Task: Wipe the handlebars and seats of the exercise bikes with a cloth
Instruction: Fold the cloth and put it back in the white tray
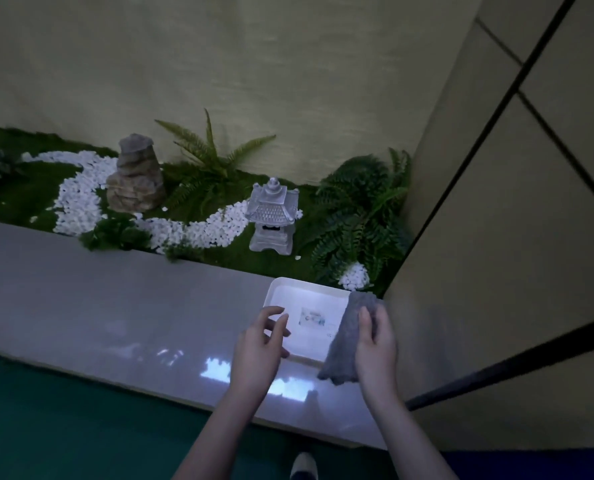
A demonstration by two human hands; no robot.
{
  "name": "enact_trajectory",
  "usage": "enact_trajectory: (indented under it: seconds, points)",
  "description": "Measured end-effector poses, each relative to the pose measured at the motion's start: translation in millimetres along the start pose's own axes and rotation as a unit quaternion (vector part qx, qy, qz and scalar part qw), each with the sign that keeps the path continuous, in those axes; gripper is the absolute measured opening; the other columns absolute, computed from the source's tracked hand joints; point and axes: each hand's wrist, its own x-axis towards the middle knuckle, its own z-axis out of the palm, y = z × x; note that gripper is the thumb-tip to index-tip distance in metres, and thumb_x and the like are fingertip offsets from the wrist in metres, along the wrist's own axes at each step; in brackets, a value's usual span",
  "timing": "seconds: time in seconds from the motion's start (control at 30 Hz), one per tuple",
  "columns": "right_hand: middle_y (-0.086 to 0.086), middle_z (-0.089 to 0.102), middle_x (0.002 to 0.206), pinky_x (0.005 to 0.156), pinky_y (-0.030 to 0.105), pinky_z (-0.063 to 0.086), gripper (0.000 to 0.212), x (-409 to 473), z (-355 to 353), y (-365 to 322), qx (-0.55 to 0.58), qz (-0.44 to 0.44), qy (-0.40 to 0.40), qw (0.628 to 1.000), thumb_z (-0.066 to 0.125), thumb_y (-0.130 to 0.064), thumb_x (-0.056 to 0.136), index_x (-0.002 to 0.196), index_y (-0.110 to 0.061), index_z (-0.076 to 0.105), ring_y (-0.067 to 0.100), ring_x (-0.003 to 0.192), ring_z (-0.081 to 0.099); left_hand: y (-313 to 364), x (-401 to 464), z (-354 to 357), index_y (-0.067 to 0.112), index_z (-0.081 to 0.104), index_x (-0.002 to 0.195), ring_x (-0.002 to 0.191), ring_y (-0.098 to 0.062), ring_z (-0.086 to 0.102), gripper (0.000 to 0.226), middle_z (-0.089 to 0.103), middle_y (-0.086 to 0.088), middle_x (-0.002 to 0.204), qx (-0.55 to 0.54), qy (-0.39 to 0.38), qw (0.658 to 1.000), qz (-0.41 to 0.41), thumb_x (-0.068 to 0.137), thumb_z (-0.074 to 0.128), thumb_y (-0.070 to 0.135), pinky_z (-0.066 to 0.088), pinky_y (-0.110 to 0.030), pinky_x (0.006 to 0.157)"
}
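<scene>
A grey cloth (344,337) hangs over the right side of a white tray (278,289) on a pale glossy ledge. My right hand (375,344) grips the cloth's right edge, thumb on top of it. Over the tray's left part hovers my left hand (259,348), its fingers loosely spread and holding nothing. No exercise bike is in view.
The ledge (115,306) runs from left to right in front of me. Behind it lies an indoor garden with white pebbles (77,195), a rock (136,174), a stone lantern (273,216) and ferns (357,216). A panelled wall (513,237) stands close on the right. Green floor (63,427) below.
</scene>
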Motion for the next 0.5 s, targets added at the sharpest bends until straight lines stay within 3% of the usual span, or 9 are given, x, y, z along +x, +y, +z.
enact_trajectory:
  seconds: [0.1, 0.17, 0.33, 0.5]
  points:
    - [0.009, 0.055, 0.078, 0.058, 0.02, 0.037, 0.02, 30.3, 4.6, 18.2, -0.017, 0.001, 0.012, 1.0, 0.043, -0.021, 0.102, 0.083, -0.024, 0.051, 0.001, 0.062, 0.048, -12.8, 27.5, -3.2, 0.034, 0.058, 0.112, 0.063, -0.006, 0.065, 0.019, 0.065, 0.011, 0.089, 0.056, -0.01, 0.998, 0.005, 0.095, 0.051, 0.037, 0.057, -0.041, 0.062]
    - [-0.002, 0.054, 0.073, 0.057, 0.015, 0.038, 0.024, 49.7, 9.9, 36.3, -0.041, 0.011, 0.022, 0.999, 0.042, -0.021, 0.102, 0.081, -0.03, 0.05, -0.002, 0.063, 0.05, -25.5, 49.6, -4.3, 0.03, 0.059, 0.117, 0.069, -0.005, 0.065, 0.024, 0.064, 0.013, 0.094, 0.101, -0.016, 0.995, 0.012, 0.095, 0.052, 0.036, 0.056, -0.037, 0.065]
    - [-0.007, 0.054, 0.072, 0.061, 0.024, 0.04, 0.022, 86.6, 29.9, 85.9, -0.107, 0.059, 0.045, 0.991, 0.042, -0.027, 0.101, 0.081, -0.032, 0.048, 0.001, 0.066, 0.052, -67.6, 107.3, 8.7, 0.026, 0.059, 0.121, 0.085, 0.003, 0.059, 0.028, 0.062, 0.012, 0.105, 0.135, -0.076, 0.988, 0.017, 0.094, 0.055, 0.032, 0.047, -0.021, 0.072]
    - [-0.007, 0.057, 0.079, 0.059, 0.026, 0.038, 0.014, 119.1, 64.2, 138.7, -0.186, 0.086, 0.057, 0.977, 0.042, -0.022, 0.101, 0.098, -0.017, 0.055, 0.015, 0.075, 0.057, -112.2, 157.3, 32.1, 0.026, 0.058, 0.123, 0.093, 0.004, 0.056, 0.029, 0.058, 0.013, 0.115, 0.142, -0.136, 0.98, 0.001, 0.095, 0.055, 0.03, 0.046, -0.024, 0.08]
